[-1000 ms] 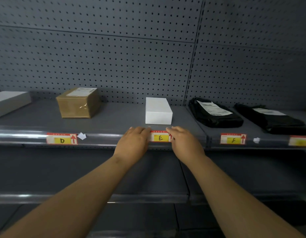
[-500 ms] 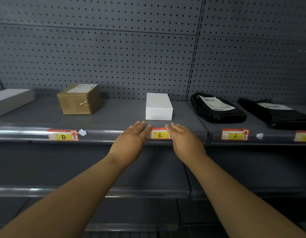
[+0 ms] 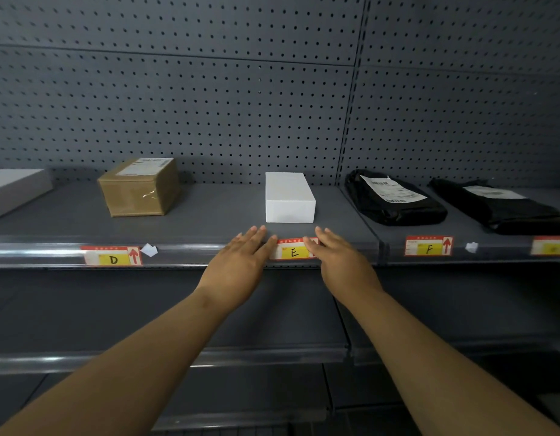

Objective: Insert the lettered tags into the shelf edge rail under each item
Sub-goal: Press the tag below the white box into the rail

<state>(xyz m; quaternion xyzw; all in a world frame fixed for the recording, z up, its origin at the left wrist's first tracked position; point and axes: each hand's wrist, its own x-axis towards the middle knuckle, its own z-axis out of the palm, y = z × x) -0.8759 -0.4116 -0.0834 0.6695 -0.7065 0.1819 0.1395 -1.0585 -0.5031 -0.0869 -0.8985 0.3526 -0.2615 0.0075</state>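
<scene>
lower shelf edge point(image 3: 272, 354) runs left to right nearest the camera; both forearms pass above it. left hand point(image 3: 240, 262) and right hand point(image 3: 338, 262) lie flat with fingers straight, released, grasping nothing. the fingertips reach over the shelf edge rail point(image 3: 193, 254), one hand at each end of the e tag point(image 3: 292, 251).

the e tag sits in the rail, directly under the white box point(image 3: 289, 198). its long axis follows the rail, left to right, and its letter reads upright. the right hand covers the tag's right end. whether the left hand touches the tag's left edge cannot be told.

the rail is bare between the e tag and the d tag point(image 3: 113, 258) at left, except for a white paper scrap point(image 3: 149, 249) just beside the d tag. the f tag point(image 3: 428, 247) sits at right with a second scrap point(image 3: 471, 247) near it. a fourth tag point(image 3: 550, 246) is cut off by the right frame edge; its letter is unreadable.

farther back, open shelf surface separates the brown box point(image 3: 138, 187), the white box and two black bags point(image 3: 395, 199). a grey box point(image 3: 14, 190) is cut off at left. the pegboard point(image 3: 209, 105) closes the rear.
</scene>
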